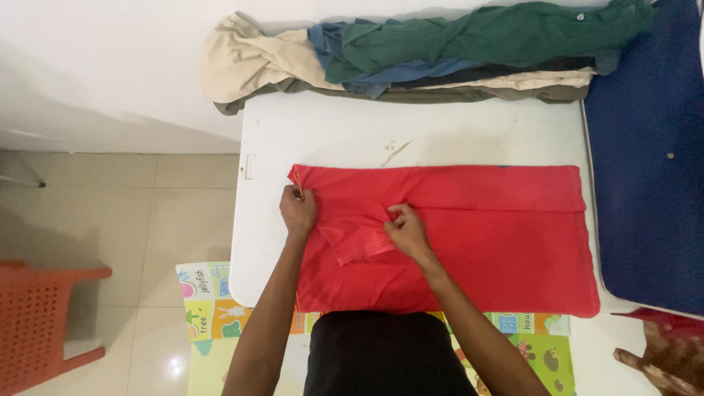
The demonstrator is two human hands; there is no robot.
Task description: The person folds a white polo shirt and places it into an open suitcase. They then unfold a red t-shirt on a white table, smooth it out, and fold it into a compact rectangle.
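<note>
1. Red shirt lies flat across the white table, spread from near the table's left part to close by its right edge. Bottom hem hangs just past the near edge.
2. Top portion of the shirt is folded down in a long band; a sleeve lies folded in on the body, between the two hands.
3. Left hand sits at the shirt's left edge near the top corner, fingers curled and pinching the cloth there.
4. Right hand rests mid-shirt, just right of the sleeve, fingertips pinched on a fold of red cloth.
5. Both forearms reach up from the bottom of view; the person's dark clothing shows at the near table edge.
6. Clothes pile lies along the table's far edge against the wall: beige, blue, green and olive pieces heaped together, well apart from the shirt.
7. Blue mat lies to the right of the table, just beside the shirt's right edge.
8. Play mat with coloured picture squares lies on the tiled floor under the near side of the table.
9. Orange chair stands at lower left, well apart from the table.
10. Patterned cloth shows at lower right corner; kind unclear.
</note>
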